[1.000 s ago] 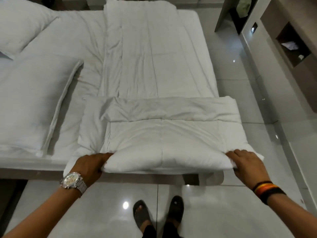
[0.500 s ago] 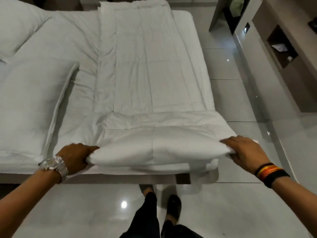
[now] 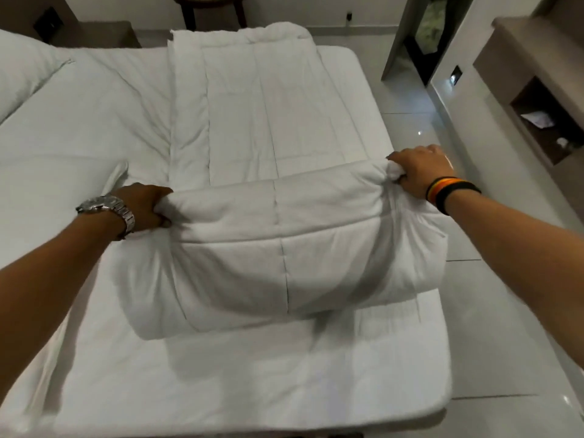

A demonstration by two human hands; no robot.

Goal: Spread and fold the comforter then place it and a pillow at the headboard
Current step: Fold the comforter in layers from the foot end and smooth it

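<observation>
Folding the comforter (image 3: 278,248) on the bed (image 3: 79,137)

Left hand (image 3: 143,208) and right hand (image 3: 420,170) are gripping its bunched fold ends (fingers curled tight) — the soft, bulky span is sagging between the fingers, probably light.

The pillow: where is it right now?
In the head view the pillow lies at the bed's far left corner, left of the comforter, beyond the left hand.

The comforter (image 3: 284,248) is white quilted cloth, matt and soft. The watch (image 3: 109,208) has a shiny metal band. The floor (image 3: 493,358) has glossy, smooth tiles that reflect light.
</observation>
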